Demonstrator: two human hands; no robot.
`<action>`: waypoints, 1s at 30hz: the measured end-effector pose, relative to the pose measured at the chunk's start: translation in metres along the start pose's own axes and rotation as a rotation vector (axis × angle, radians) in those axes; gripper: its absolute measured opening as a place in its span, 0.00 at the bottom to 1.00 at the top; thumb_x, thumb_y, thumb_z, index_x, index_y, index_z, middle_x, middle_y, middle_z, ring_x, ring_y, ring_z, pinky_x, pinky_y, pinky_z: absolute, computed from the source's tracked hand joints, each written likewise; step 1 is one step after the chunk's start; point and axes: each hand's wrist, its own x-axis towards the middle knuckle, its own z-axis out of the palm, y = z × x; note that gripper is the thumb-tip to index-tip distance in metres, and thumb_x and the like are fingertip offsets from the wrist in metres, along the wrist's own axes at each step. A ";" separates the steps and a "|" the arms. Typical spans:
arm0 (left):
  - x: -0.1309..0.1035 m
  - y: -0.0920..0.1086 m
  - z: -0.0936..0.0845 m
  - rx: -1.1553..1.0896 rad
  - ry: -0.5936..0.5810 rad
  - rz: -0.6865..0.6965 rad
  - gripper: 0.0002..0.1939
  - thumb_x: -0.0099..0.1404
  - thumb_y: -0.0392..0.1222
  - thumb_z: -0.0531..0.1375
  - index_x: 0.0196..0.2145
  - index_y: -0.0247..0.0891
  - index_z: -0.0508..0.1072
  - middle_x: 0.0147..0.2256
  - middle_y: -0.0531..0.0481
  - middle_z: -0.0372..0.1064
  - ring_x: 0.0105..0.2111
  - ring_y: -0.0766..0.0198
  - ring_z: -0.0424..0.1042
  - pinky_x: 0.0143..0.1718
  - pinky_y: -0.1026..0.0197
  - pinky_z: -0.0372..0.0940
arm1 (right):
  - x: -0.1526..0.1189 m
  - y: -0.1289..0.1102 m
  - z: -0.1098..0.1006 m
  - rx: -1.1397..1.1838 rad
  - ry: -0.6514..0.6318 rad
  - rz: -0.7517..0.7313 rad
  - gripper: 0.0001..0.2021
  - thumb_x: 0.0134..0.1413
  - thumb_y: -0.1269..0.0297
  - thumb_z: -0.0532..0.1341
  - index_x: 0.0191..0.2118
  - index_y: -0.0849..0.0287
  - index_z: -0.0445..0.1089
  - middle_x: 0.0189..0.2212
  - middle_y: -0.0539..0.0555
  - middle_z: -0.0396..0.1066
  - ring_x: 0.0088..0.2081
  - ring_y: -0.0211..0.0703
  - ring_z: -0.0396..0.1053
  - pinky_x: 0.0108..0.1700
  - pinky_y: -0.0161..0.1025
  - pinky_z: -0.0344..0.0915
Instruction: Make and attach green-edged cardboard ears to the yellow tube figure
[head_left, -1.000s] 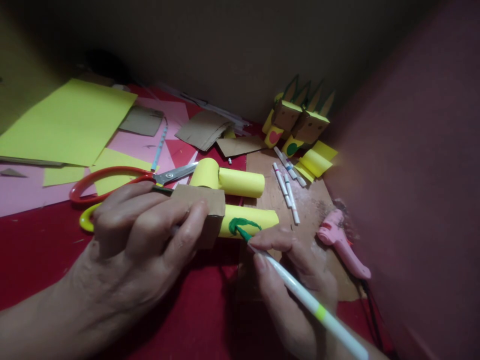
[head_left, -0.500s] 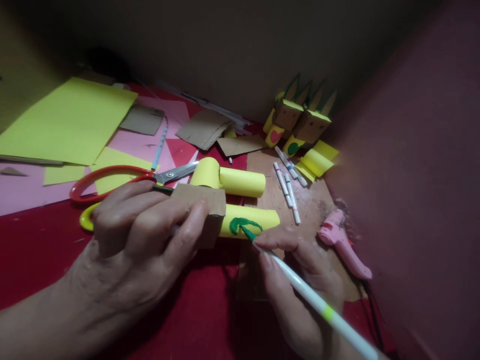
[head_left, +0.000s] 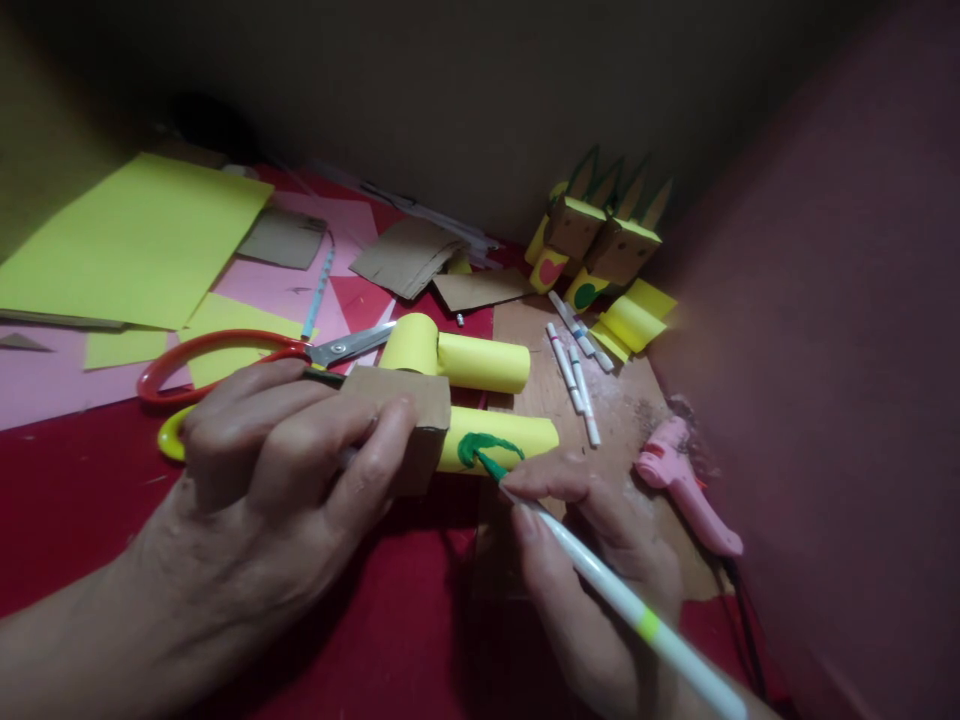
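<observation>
My left hand (head_left: 300,470) is closed around a small brown cardboard box (head_left: 401,400) joined to a yellow paper tube (head_left: 536,436). A green outline, partly filled, is on the tube's side. Pinched in my right hand (head_left: 592,560) is a white marker (head_left: 600,575) with a green tip and a lime band; the tip touches the green shape. Just behind the box lie two more yellow paper rolls (head_left: 484,362), one against the other. Scissors (head_left: 225,350) with red and yellow handles lie beside my left hand, their blades partly open.
Several white markers (head_left: 570,370) lie on a wooden board (head_left: 517,320). Box-headed paper figures (head_left: 600,235) stand at the back right, near folded yellow paper (head_left: 637,320). A pink glue gun (head_left: 686,485) rests at right by the wall. Yellow sheets (head_left: 135,240) and cardboard pieces (head_left: 409,255) cover the back left.
The marker's tip has shifted slightly left within the green shape, and my right hand with it. My left hand and the box stay nearly still.
</observation>
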 end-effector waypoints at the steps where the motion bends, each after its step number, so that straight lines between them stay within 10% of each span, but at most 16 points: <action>1: 0.000 0.000 0.000 0.003 0.011 0.007 0.37 0.79 0.30 0.66 0.80 0.38 0.63 0.62 0.41 0.70 0.59 0.42 0.73 0.77 0.36 0.69 | 0.000 0.000 0.000 0.000 0.006 0.001 0.12 0.62 0.79 0.65 0.43 0.51 0.77 0.32 0.47 0.83 0.31 0.40 0.83 0.37 0.36 0.82; 30: 0.003 -0.001 -0.002 -0.005 0.003 0.021 0.32 0.81 0.32 0.66 0.78 0.35 0.67 0.66 0.42 0.70 0.61 0.44 0.73 0.82 0.39 0.63 | -0.001 0.004 -0.004 0.034 0.009 -0.016 0.13 0.62 0.80 0.65 0.44 0.52 0.78 0.32 0.48 0.82 0.29 0.40 0.81 0.34 0.36 0.81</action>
